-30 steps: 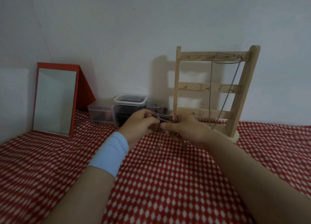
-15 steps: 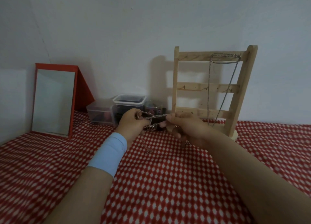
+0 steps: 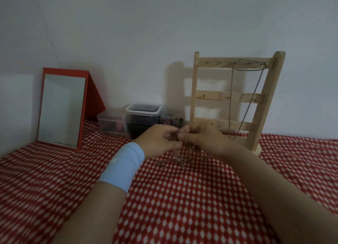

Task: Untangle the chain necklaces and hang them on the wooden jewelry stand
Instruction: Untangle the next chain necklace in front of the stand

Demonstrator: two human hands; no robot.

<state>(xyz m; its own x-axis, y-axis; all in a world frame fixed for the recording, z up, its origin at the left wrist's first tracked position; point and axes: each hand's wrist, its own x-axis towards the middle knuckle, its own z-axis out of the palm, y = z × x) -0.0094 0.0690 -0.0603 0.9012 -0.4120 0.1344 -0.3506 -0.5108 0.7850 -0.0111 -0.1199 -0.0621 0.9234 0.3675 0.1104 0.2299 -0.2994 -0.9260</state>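
A wooden jewelry stand [image 3: 261, 119] with three hooked rails stands at the back right. One silver chain necklace [image 3: 232, 97] hangs from its top rail. In front of the stand, my left hand [image 3: 159, 141] and my right hand [image 3: 203, 139] meet fingertip to fingertip and pinch a tangled chain [image 3: 178, 133] between them. Loose parts of this chain [image 3: 180, 160] hang down and lie on the cloth below my hands. A light blue band wraps my left wrist.
A red-framed standing mirror [image 3: 62, 108] leans at the back left. Clear plastic boxes [image 3: 142, 115] and a small jar [image 3: 168, 118] sit by the wall between mirror and stand. A red and white checked cloth [image 3: 173, 198] covers the table.
My hands have come back together and sunk a little; the chain stretched taut between them half a second ago is now bunched at my fingertips, with more of it on the cloth.
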